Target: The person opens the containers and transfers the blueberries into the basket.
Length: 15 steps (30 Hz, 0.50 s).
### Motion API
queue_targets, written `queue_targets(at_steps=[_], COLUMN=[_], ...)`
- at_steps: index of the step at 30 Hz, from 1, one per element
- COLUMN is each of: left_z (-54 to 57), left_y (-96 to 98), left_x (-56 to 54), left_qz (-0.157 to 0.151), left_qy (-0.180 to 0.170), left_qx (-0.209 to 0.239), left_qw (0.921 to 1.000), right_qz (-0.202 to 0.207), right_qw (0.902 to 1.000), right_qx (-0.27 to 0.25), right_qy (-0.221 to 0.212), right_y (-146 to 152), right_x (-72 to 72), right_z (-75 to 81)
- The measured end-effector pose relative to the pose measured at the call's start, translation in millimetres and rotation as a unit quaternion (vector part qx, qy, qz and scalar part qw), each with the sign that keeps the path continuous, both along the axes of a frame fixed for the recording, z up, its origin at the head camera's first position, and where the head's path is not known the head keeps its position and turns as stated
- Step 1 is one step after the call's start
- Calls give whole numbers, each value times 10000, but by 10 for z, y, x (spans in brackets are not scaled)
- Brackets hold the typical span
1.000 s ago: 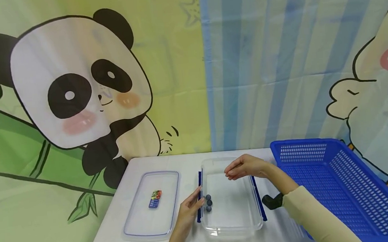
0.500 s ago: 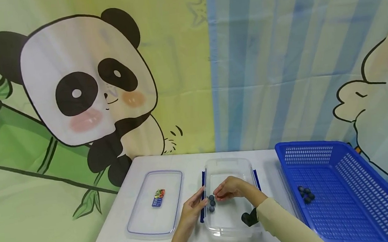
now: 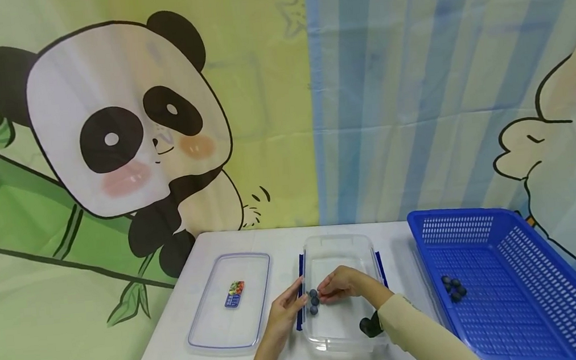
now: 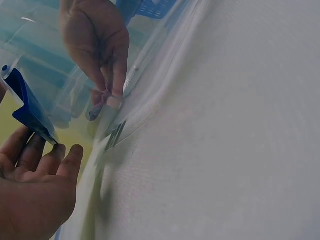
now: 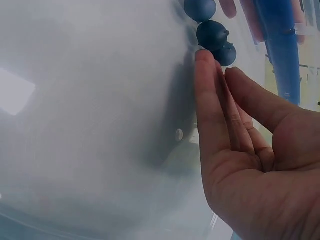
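In the head view, a clear plastic food container (image 3: pixel 349 323) with blue side latches stands on the table. My left hand (image 3: pixel 283 312) holds its left side. In the left wrist view, the fingers (image 4: pixel 65 162) lie at the folded-out blue latch (image 4: pixel 31 112). Several blueberries (image 3: pixel 313 302) sit along the container's inner left side. Inside the container, my right hand (image 3: pixel 342 284) reaches to them. Its index fingertip (image 5: pixel 204 60) touches a blueberry (image 5: pixel 226 54) in the right wrist view. The thumb tip is close by, and I see no berry gripped.
Right of the container stands a blue perforated basket (image 3: pixel 508 292), with several blueberries (image 3: pixel 453 288) in it. A clear lid (image 3: pixel 218 323) with a colourful label lies on the left of the white table (image 3: pixel 177 327). A printed curtain (image 3: pixel 272 118) hangs behind.
My right hand has come down and left from above the container to the blueberries on its left side. It has barely moved in the last half second. My left hand stays at the container's side.
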<state>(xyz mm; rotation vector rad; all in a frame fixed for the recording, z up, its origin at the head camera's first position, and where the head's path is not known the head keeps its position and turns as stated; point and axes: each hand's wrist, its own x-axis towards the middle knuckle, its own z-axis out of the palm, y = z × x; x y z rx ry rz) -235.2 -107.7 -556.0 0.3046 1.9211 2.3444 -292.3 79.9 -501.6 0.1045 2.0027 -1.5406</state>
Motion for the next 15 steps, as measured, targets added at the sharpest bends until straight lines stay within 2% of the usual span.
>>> queue_targets(at_steps=[9,15], left_z=[29,21], left_y=[-6,-10], left_x=[20,16], left_qz=[-29,-53], left_qy=[-138,-123], left_qx=[36,27], left_qw=[9999,9999], right_qz=[-6,134], right_qw=[9995,9990], right_qx=[-318,-425], right_qy=[23,89], right_y=[-22,-37], right_x=[-21,-9], right_z=[-70,-91])
